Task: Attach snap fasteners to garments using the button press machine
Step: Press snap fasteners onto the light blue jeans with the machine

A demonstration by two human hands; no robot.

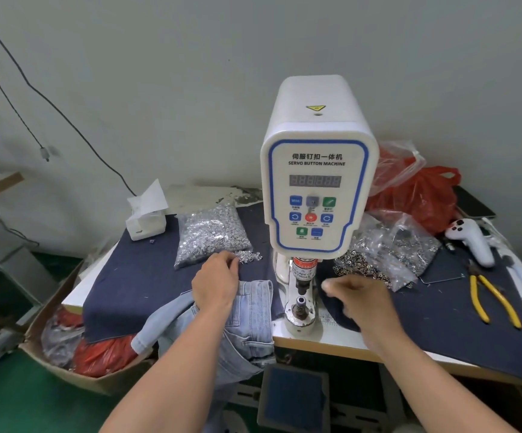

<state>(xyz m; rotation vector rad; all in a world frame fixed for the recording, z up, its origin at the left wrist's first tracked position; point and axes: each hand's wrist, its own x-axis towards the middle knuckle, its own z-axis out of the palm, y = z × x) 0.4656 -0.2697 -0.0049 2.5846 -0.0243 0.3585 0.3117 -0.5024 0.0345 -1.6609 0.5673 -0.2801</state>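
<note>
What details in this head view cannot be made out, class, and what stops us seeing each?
- Right hand: motion-blurred; whether it holds anything is unclear.
- Left hand fingertips: turned away at the loose snaps, so a pinch cannot be confirmed.
- Display digits: unreadable, too faint.
- Jeans: lower part hangs below the table edge, out of sight.

Blurred right hand [359, 295], its grip unclear; left hand [217, 282] fingertips hidden.

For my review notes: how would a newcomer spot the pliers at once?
Start at the tall white servo button machine and look right, along the dark blue table cover. Past the clear bags of metal fasteners lie yellow-handled metal pliers, the only yellow thing there.
</note>
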